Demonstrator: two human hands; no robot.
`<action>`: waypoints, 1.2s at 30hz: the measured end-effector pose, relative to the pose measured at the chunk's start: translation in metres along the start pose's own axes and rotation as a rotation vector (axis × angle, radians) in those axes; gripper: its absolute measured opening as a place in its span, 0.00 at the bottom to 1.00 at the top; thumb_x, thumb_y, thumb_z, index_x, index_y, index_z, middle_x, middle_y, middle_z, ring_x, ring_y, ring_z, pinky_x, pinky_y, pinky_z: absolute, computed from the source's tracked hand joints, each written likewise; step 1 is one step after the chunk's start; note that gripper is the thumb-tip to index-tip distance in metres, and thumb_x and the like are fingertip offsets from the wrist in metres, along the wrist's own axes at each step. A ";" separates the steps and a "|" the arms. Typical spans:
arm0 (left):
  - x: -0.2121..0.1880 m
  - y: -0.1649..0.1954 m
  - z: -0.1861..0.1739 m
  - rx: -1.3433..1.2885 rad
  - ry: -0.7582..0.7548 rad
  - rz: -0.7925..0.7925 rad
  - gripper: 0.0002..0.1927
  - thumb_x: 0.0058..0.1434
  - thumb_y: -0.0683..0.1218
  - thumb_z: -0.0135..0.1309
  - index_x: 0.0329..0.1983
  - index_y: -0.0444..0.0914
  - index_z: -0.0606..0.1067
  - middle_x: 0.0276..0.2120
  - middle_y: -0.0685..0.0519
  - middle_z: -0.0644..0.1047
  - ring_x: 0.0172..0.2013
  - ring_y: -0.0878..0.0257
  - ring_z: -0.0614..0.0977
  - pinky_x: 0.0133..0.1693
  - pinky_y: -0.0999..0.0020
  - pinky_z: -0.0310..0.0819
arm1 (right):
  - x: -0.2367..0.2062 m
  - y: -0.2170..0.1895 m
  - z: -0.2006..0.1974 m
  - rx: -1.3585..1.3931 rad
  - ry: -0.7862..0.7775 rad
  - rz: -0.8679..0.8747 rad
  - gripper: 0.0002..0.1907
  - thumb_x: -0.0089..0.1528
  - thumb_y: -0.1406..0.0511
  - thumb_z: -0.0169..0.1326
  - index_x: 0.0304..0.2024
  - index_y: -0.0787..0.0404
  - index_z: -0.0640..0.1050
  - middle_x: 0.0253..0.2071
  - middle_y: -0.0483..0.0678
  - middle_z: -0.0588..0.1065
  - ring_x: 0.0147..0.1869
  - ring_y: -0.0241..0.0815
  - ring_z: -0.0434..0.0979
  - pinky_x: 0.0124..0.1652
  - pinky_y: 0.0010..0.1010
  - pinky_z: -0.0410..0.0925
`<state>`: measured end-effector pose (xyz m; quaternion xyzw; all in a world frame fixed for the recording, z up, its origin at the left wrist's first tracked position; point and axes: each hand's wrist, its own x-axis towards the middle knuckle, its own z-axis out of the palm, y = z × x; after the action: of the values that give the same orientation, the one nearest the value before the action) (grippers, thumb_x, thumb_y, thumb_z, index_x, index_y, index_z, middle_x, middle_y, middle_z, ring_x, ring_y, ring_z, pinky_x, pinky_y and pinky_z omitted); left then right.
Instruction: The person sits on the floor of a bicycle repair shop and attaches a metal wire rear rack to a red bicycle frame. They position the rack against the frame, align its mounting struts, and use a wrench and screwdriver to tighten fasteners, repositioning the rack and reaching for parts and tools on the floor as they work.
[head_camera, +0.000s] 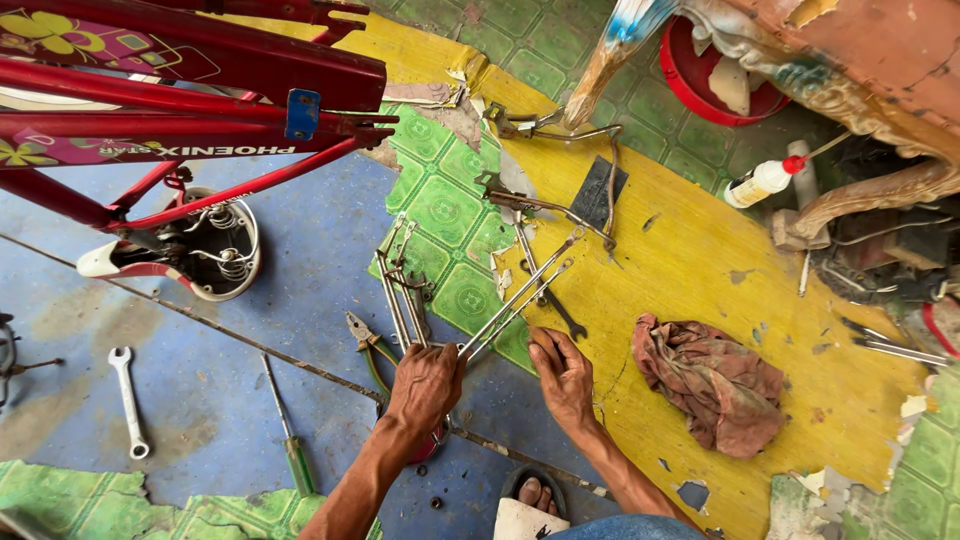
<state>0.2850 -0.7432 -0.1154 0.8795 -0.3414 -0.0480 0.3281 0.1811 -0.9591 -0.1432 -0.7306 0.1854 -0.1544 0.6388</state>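
My left hand (425, 385) grips the near ends of two thin metal stay rods (520, 290) that run up and to the right across the floor. Beside it, my right hand (563, 375) rests fingers-down on the yellow floor patch, just below a small dark spanner (562, 318), and holds nothing that I can see. Green-handled pliers (365, 345) lie just left of my left hand. A bundle of bent metal brackets (402, 290) lies above it.
An upturned red bicycle frame (190, 90) with its sprung saddle (205, 250) fills the upper left. A silver spanner (128, 400) and a green-handled screwdriver (290, 440) lie lower left. A dirty rag (710, 385) is at right, a white squeeze bottle (760, 182) farther back.
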 end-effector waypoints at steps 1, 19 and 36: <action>0.001 -0.001 0.000 0.002 -0.004 -0.002 0.11 0.65 0.44 0.52 0.27 0.35 0.71 0.24 0.43 0.77 0.31 0.46 0.79 0.42 0.53 0.68 | 0.003 -0.006 0.000 -0.024 0.002 -0.057 0.16 0.68 0.66 0.57 0.57 0.66 0.77 0.46 0.47 0.79 0.45 0.30 0.75 0.41 0.21 0.70; -0.005 -0.010 0.009 0.077 0.035 -0.080 0.19 0.63 0.50 0.56 0.18 0.39 0.72 0.12 0.47 0.71 0.18 0.50 0.74 0.34 0.55 0.69 | 0.092 0.011 -0.012 -1.043 -0.099 -0.422 0.22 0.68 0.73 0.47 0.64 0.61 0.75 0.44 0.59 0.73 0.40 0.50 0.74 0.33 0.38 0.73; -0.013 -0.020 0.010 0.075 0.099 0.026 0.17 0.61 0.48 0.58 0.18 0.39 0.70 0.14 0.49 0.72 0.19 0.52 0.73 0.32 0.57 0.69 | 0.050 0.053 0.008 -0.797 -0.159 -0.557 0.17 0.63 0.72 0.52 0.53 0.54 0.78 0.38 0.51 0.75 0.42 0.51 0.75 0.39 0.41 0.68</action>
<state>0.2836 -0.7290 -0.1370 0.8881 -0.3374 0.0128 0.3120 0.2250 -0.9814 -0.1976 -0.9494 -0.0216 -0.1803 0.2560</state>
